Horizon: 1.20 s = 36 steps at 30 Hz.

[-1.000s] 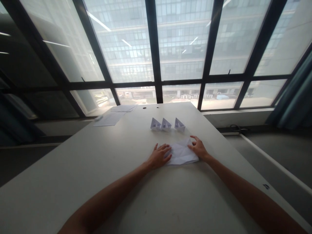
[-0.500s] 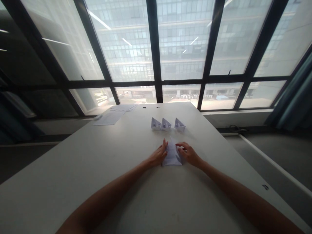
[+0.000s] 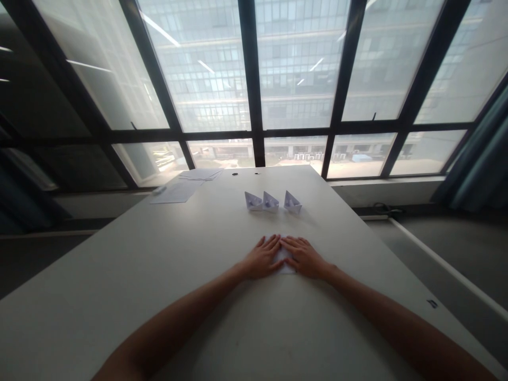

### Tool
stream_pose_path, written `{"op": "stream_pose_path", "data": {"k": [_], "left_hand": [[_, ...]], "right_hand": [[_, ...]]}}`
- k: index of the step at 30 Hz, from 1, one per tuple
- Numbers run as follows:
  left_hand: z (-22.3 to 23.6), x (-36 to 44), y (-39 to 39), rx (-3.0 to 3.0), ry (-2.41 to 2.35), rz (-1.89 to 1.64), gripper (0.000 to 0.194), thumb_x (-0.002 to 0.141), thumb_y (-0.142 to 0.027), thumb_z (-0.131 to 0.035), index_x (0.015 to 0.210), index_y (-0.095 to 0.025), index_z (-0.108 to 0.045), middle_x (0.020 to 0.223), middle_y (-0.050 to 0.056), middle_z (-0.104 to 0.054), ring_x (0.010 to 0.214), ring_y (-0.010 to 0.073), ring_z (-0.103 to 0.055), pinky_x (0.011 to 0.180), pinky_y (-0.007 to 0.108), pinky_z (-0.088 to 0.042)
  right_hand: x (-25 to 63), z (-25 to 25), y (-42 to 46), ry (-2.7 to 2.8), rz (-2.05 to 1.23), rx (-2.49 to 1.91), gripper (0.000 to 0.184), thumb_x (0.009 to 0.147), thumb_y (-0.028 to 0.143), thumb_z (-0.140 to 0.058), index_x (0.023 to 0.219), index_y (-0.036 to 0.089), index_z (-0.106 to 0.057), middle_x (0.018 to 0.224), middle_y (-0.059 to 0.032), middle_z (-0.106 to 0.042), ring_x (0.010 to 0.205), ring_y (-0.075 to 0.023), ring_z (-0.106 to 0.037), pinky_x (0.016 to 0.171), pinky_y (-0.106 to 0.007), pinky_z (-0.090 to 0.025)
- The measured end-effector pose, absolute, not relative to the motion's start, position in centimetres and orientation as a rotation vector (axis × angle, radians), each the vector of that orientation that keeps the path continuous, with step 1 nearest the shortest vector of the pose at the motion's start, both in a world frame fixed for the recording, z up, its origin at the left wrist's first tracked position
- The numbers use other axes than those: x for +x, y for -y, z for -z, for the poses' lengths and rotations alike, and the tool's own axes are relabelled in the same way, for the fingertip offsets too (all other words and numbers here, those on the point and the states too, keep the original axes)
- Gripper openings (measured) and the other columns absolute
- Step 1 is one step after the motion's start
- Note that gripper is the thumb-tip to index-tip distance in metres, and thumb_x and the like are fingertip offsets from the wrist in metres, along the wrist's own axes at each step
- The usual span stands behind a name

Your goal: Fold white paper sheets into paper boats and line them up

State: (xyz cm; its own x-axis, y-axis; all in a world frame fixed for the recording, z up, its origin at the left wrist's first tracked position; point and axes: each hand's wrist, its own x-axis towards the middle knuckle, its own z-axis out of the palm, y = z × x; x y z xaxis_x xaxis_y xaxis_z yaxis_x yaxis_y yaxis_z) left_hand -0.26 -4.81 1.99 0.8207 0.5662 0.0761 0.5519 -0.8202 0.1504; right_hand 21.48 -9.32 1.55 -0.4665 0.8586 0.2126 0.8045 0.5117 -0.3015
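A folded sheet of white paper (image 3: 284, 256) lies flat on the table, mostly covered by my hands. My left hand (image 3: 262, 257) rests on its left part, palm down with the fingers stretched out. From the other side my right hand (image 3: 305, 257) lies flat on the paper, and the fingertips of both hands nearly meet at its top. Three folded paper boats stand in a row beyond my hands: a left one (image 3: 253, 202), a middle one (image 3: 270, 203) close beside it, and a right one (image 3: 292, 202) a little apart.
Flat white sheets (image 3: 178, 191) lie at the far left of the white table (image 3: 159, 275). A small dark mark (image 3: 432, 304) is near the table's right edge. Tall framed windows (image 3: 296, 63) rise behind the far end.
Both hands have come closer together and now lie flat over the paper, where the right hand's fingers were curled at its edge. The left boat has turned slightly.
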Motion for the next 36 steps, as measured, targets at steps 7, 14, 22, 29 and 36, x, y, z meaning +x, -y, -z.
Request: {"op": "stream_pose_path", "data": {"k": [7,14,22,29,36], "left_hand": [[-1.7,-0.6,4.4,2.898,-0.914,-0.095,0.075,0.097,-0.062,-0.022,0.156,-0.016,-0.012,0.161,0.012,-0.013,0.149,0.0255,-0.007,0.12,0.045,-0.006],[-1.5,-0.8,4.2,2.907,-0.901,-0.115,0.077,0.096,-0.064,-0.023,0.156,-0.016,-0.014,0.161,0.012,-0.012,0.149,0.0262,-0.009,0.12,0.044,-0.007],[-1.7,-0.8,4.4,2.907,-0.897,-0.121,0.078,0.097,-0.064,-0.022,0.156,-0.014,-0.011,0.161,0.013,-0.011,0.149,0.0248,-0.007,0.12,0.043,-0.006],[-1.9,-0.6,4.5,2.899,-0.899,-0.127,0.078,0.096,-0.063,-0.025,0.156,-0.015,-0.012,0.161,0.012,-0.013,0.149,0.0245,-0.008,0.12,0.043,-0.006],[-2.3,-0.6,4.7,2.889,-0.884,-0.159,0.076,0.096,-0.061,-0.031,0.155,-0.016,-0.015,0.16,0.013,-0.017,0.149,0.024,-0.013,0.12,0.043,-0.01]], "right_hand": [[21.9,-1.2,8.3,2.499,-0.243,-1.573,0.071,0.098,0.059,-0.02,0.155,0.017,-0.017,0.16,-0.0093,-0.018,0.149,-0.0248,-0.011,0.118,-0.052,0.001],[22.5,-0.7,7.5,2.337,-0.185,-1.761,0.062,0.1,0.048,-0.019,0.154,0.017,-0.024,0.16,-0.0109,-0.018,0.149,-0.0252,-0.01,0.117,-0.056,-0.004],[23.2,-2.2,8.6,2.58,-0.347,-1.406,0.075,0.095,0.057,-0.036,0.156,0.019,-0.014,0.161,-0.0085,-0.015,0.149,-0.0236,-0.01,0.119,-0.046,0.001],[23.7,-2.4,8.7,2.622,-0.383,-1.344,0.089,0.09,0.07,-0.038,0.156,0.018,-0.009,0.161,-0.0098,-0.01,0.149,-0.0249,-0.008,0.119,-0.045,0.004],[23.8,-1.8,8.2,2.629,-0.371,-1.342,0.08,0.093,0.066,-0.032,0.156,0.021,-0.01,0.161,-0.0084,-0.012,0.149,-0.0252,-0.009,0.119,-0.047,0.001]]}}
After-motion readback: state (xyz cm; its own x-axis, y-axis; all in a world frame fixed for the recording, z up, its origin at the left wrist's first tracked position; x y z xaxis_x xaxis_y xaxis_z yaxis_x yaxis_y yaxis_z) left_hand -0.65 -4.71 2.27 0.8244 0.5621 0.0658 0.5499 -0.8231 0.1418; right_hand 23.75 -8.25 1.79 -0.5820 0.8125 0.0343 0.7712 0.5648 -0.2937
